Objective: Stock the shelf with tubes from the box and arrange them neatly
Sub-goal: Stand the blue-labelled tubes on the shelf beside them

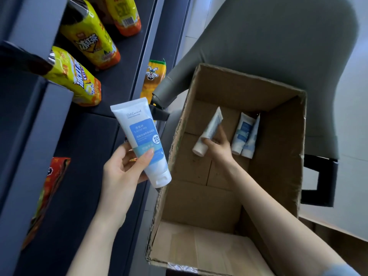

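My left hand (pixel 121 168) grips a white and blue tube (pixel 142 138) above the dark shelf (pixel 83 156), cap pointing down toward the box edge. My right hand (pixel 218 148) reaches into the open cardboard box (pixel 278 136) and grips a second tube (pixel 209 132) lying on the box floor. Two more tubes (pixel 246 135) lie side by side against the box's right wall, caps toward me.
Yellow and orange drink bottles (pixel 87 42) lie on the upper shelf tiers. A red snack packet (pixel 49 188) sits on the lower left shelf, and an orange packet (pixel 153 76) hangs at the shelf edge. A grey chair (pixel 278 46) holds the box.
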Motion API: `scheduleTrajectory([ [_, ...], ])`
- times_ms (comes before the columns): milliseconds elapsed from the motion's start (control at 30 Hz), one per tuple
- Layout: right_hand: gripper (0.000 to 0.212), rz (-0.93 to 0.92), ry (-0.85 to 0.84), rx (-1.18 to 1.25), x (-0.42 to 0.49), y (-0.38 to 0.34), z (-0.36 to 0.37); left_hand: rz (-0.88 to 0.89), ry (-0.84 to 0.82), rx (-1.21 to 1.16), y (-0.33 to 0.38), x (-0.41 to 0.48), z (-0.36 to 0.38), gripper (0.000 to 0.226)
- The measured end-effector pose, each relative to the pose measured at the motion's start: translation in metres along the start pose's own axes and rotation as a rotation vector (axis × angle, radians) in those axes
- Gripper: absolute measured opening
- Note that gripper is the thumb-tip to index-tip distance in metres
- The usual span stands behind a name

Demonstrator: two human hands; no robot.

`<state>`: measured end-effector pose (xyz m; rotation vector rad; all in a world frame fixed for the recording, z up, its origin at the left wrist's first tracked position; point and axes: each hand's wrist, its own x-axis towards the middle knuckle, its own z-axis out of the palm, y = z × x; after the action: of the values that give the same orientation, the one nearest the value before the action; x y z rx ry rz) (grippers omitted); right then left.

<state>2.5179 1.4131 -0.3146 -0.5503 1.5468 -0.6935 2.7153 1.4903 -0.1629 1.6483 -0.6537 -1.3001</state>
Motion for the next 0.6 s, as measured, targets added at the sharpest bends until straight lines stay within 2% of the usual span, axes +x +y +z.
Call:
scheduleTrajectory([
  [133,0.081,0.083,-0.207,0.368,-0.047,-0.022,-0.023,0.029,-0.008,-0.012,0.008,-0.010,-0.001,0.027],
  [233,0.083,0.058,-0.322,0.421,-0.086,-0.041,-0.035,0.051,-0.004,-0.018,0.016,-0.023,-0.003,0.017],
  [433,0.047,0.031,-0.524,0.528,-0.158,-0.067,-0.043,0.105,-0.038,-0.013,0.039,-0.053,-0.008,0.016],
  [600,0.041,-0.026,-0.620,0.554,-0.208,-0.081,-0.040,0.155,-0.057,-0.033,0.056,-0.085,-0.016,0.012],
])
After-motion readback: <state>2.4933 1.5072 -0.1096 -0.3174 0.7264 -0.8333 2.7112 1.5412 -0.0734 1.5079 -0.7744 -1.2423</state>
